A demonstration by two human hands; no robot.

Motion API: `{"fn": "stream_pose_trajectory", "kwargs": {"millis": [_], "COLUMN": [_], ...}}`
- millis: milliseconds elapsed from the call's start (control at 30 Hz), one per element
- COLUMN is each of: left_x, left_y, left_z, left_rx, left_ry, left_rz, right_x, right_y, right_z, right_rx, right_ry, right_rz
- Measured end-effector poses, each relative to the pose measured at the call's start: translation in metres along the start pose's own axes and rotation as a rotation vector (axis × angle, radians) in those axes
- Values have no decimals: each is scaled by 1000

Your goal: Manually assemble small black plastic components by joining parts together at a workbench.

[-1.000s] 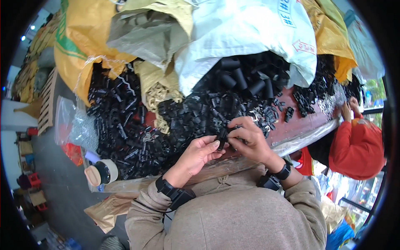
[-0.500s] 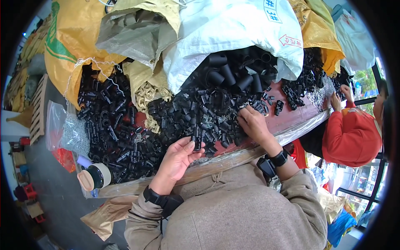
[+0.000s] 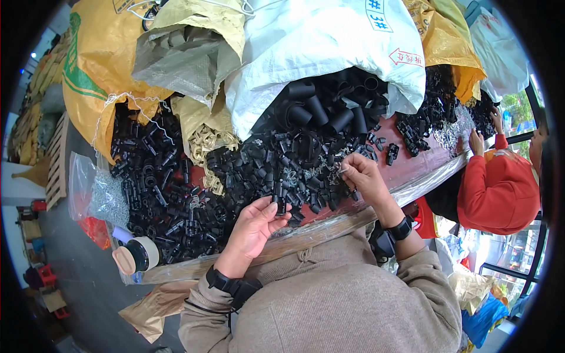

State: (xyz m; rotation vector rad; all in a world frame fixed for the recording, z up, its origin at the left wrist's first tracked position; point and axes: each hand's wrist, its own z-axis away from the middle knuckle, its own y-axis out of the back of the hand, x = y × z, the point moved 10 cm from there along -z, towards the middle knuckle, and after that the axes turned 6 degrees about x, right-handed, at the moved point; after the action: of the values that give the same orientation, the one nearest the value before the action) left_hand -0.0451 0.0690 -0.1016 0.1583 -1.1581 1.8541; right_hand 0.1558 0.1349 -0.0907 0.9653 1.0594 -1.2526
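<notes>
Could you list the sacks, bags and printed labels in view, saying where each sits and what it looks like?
White woven sack: top centre, bulging, with blue and red printed marks, black parts spilling from it.
Yellow sack: top left, with green print.
Grey-beige sack: between those two, crumpled.
Yellow-orange sack: top right.
Clear plastic bag: left edge, holding small pale pieces.
Brown paper bag: lower left, crumpled.

Left hand (image 3: pixel 254 226) palm up, fingers loosely curled, thumb and forefinger pinched together. Right hand (image 3: pixel 364 179) reaches forward, fingertips pinched. Both wrists wear black bands.
</notes>
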Motion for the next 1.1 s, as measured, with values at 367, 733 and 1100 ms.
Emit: {"fn": "stream_pose_trajectory", "kwargs": {"millis": [367, 733, 1100], "left_x": [-2, -7, -5], "left_y": [-18, -11, -18], "left_z": [-11, -15, -17], "left_rx": [-58, -49, -89], "left_ry": [10, 21, 0], "left_rz": [-6, -5, 23], "right_x": [-42, -29, -17], "right_y": [-18, -27, -38], "right_z": [9, 13, 11], "right_rx": [71, 12, -158], "right_ry": [332, 570, 40], "right_rz": [509, 901, -50]}}
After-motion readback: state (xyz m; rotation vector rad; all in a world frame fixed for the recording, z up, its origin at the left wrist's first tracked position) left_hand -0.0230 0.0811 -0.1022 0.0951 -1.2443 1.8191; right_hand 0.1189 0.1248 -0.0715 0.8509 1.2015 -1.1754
